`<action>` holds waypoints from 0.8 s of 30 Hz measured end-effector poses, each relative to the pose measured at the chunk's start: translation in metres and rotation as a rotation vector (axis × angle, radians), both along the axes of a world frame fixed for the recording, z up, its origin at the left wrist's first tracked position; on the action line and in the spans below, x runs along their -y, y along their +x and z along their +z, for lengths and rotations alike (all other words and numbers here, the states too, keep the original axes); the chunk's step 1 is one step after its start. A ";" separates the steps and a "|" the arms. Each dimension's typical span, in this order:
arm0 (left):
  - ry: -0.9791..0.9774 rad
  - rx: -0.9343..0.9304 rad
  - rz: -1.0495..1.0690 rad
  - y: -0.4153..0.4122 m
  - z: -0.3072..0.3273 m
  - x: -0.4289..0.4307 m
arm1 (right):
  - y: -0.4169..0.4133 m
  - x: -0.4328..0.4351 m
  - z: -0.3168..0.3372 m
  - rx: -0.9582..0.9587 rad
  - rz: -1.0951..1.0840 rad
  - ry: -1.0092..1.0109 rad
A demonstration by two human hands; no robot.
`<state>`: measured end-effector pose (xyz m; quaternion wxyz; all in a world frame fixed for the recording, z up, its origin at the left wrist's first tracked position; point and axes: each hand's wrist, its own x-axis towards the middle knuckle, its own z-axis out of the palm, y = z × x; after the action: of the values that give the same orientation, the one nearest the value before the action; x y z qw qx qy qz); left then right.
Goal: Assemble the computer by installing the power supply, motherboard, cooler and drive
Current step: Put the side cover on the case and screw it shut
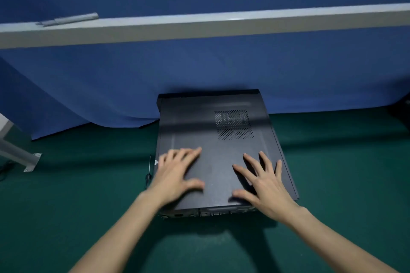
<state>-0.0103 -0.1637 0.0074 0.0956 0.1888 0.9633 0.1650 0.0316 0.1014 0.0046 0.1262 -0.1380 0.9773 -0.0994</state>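
Note:
A black computer case (213, 135) lies flat on the green floor mat (88, 195), side panel up, with a perforated vent patch toward its far right. Its rear ports face me at the near edge. My left hand (177, 172) lies flat on the near left part of the panel, fingers spread and straight. My right hand (264, 181) presses flat on the near right part, fingers spread as well. Neither hand holds anything. The inside of the case is hidden by the panel.
A screwdriver (149, 170) lies on the mat just left of the case. Blue cloth (199, 73) hangs behind the case under a grey table edge (199, 26). A grey metal table leg with a foot plate (22, 157) stands at the left.

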 end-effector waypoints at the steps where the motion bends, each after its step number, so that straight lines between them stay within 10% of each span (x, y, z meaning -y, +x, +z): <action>1: 0.013 -0.067 0.047 -0.014 0.000 0.002 | -0.002 0.005 0.000 -0.066 -0.020 -0.012; 10: -0.104 -0.338 0.137 -0.125 -0.026 -0.006 | -0.018 0.027 -0.019 -0.383 -0.181 -0.053; 24: -0.333 0.063 0.256 -0.249 -0.018 -0.010 | -0.037 0.031 -0.019 -0.486 -0.224 -0.073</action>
<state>-0.2591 -0.1535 -0.0107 0.1336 0.0414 0.9900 0.0202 -0.0049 0.0703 -0.0140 -0.1289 -0.0530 0.9839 -0.1117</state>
